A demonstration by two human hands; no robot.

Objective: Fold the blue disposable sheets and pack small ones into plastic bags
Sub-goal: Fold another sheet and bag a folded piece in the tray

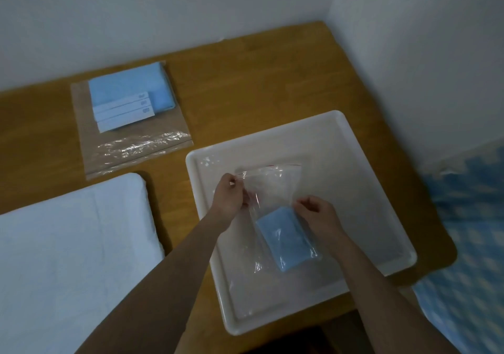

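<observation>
- White walls meet in a corner behind a wooden table [245, 80] that fills most of the view.
- At the near left, a white padded cloth [68, 244] lies flat on the table, its far right corner rounded.
- Beyond it, a large clear bag [141, 149] lies flat on the wood, with a folded blue sheet [128, 86] inside its far half and three white strips [122, 113] stacked over the sheet's near edge.
- Right of centre, a white tray [354, 140] sits on the table at a slight angle, its near corner reaching the table's front edge.
- Over the tray's left part, the left hand [229, 195] is closed, its fingertips pinching the left side of a small plastic bag [272, 184] close to the red-lined mouth.
- That small bag runs from its open mouth, at the far end, back toward the person; it looks lifted at the mouth, though whether its lower end rests on the tray is hard to tell.
- A small folded blue sheet [286, 239] sits inside the bag's lower half, near the closed bottom.
- The right hand [319, 214] is curled with its fingertips pinching the bag's right edge just above the small sheet's top corner; the two hands are near each other but not touching.
- At the far right, a blue and white patterned floor [469, 244] shows past the table's rounded corner.
</observation>
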